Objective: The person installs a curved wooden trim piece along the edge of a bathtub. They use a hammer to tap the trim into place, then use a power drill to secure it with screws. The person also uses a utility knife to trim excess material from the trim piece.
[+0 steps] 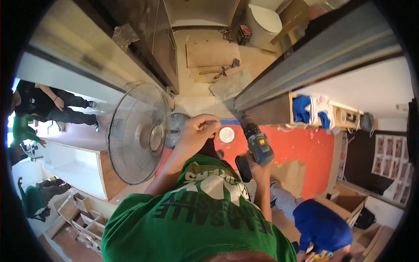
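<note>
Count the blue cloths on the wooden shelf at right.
2: a larger blue cloth at the shelf's left end, a smaller one just right of it beside white cloth. More may be hidden.

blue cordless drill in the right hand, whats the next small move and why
Probably bring the blue and black cordless drill leftward toward whatever the left hand pinches. The right hand holds the drill by its grip, chuck pointing up and apart from the left fingertips, which are closed on something too small to identify. The round metal fan stands close by on the left.
</note>
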`<action>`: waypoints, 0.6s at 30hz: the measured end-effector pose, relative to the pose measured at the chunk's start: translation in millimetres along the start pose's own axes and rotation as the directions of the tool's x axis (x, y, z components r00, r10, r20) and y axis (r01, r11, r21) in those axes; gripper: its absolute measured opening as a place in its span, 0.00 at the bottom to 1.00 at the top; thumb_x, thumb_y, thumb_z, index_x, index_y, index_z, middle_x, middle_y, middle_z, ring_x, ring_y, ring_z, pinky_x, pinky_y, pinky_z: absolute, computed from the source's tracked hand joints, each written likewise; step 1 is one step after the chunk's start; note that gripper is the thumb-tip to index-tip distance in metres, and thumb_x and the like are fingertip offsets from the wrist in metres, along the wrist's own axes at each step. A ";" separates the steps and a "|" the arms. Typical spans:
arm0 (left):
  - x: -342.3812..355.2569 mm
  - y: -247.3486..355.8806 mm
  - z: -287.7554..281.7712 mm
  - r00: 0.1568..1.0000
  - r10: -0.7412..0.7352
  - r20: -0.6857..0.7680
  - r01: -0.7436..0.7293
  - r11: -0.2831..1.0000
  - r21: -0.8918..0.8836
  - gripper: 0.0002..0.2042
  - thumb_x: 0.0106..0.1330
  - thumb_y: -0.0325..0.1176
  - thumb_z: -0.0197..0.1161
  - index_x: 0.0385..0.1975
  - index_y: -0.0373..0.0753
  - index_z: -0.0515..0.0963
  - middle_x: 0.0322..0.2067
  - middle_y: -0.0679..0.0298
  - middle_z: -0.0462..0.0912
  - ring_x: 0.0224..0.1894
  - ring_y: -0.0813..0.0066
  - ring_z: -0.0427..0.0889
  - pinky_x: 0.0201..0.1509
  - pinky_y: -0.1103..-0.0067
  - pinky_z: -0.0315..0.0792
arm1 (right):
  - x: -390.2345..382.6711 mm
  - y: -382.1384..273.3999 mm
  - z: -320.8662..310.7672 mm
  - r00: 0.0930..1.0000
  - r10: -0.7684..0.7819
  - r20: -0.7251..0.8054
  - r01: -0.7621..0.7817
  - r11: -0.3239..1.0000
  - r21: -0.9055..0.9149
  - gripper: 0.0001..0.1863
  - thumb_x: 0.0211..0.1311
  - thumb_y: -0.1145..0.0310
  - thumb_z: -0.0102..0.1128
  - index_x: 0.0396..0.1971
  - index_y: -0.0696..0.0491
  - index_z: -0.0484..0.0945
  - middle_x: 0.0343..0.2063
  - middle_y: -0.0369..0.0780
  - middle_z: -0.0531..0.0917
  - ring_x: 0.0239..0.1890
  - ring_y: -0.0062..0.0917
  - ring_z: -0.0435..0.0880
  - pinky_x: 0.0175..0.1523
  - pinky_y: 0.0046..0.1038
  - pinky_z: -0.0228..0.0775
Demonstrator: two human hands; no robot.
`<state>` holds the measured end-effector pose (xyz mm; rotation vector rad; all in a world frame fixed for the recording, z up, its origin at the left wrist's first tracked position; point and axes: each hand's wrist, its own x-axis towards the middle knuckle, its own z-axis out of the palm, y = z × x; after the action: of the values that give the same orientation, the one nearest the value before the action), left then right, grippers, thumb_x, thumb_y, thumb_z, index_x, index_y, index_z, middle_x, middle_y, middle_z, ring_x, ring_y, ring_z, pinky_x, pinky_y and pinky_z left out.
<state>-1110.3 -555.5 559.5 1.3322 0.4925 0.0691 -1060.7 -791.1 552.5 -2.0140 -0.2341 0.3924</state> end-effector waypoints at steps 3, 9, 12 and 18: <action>63.6 11.1 -4.6 0.994 -0.045 -0.095 0.042 0.999 -0.030 0.11 0.63 0.32 0.64 0.41 0.33 0.78 0.30 0.69 0.79 0.32 0.86 0.75 0.34 0.85 0.72 | 83.9 2.4 9.9 0.999 -0.003 0.035 0.000 0.998 0.066 0.23 0.48 0.80 0.62 0.48 0.59 0.71 0.36 0.39 0.80 0.37 0.21 0.78 0.44 0.23 0.71; 220.1 25.3 -48.5 0.974 -0.022 -0.225 0.013 0.999 -0.044 0.10 0.65 0.33 0.62 0.42 0.34 0.78 0.30 0.68 0.79 0.33 0.84 0.77 0.35 0.84 0.73 | 224.9 -5.0 48.5 0.996 -0.004 0.093 -0.009 0.990 0.143 0.29 0.48 0.76 0.63 0.54 0.60 0.68 0.37 0.40 0.80 0.38 0.21 0.77 0.43 0.24 0.72; 307.1 55.0 -87.1 0.910 0.133 -0.393 -0.110 0.991 0.079 0.10 0.63 0.31 0.63 0.41 0.34 0.78 0.30 0.68 0.80 0.34 0.85 0.76 0.35 0.85 0.72 | 312.6 -25.2 62.8 0.988 -0.109 0.107 0.103 0.993 0.064 0.30 0.48 0.73 0.63 0.55 0.60 0.68 0.39 0.41 0.80 0.40 0.21 0.77 0.42 0.25 0.72; 393.4 149.4 -181.1 0.647 0.467 -0.603 -0.066 0.822 0.566 0.09 0.64 0.30 0.63 0.40 0.33 0.80 0.35 0.65 0.82 0.37 0.80 0.79 0.44 0.83 0.73 | 447.6 -58.8 81.9 0.980 -0.160 0.121 0.156 0.987 0.046 0.28 0.47 0.78 0.60 0.53 0.57 0.69 0.38 0.41 0.79 0.37 0.25 0.78 0.46 0.26 0.71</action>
<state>-792.9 -225.3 553.3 1.8853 1.0269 0.8186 -675.7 -548.8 492.7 -1.9221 -0.4587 0.4180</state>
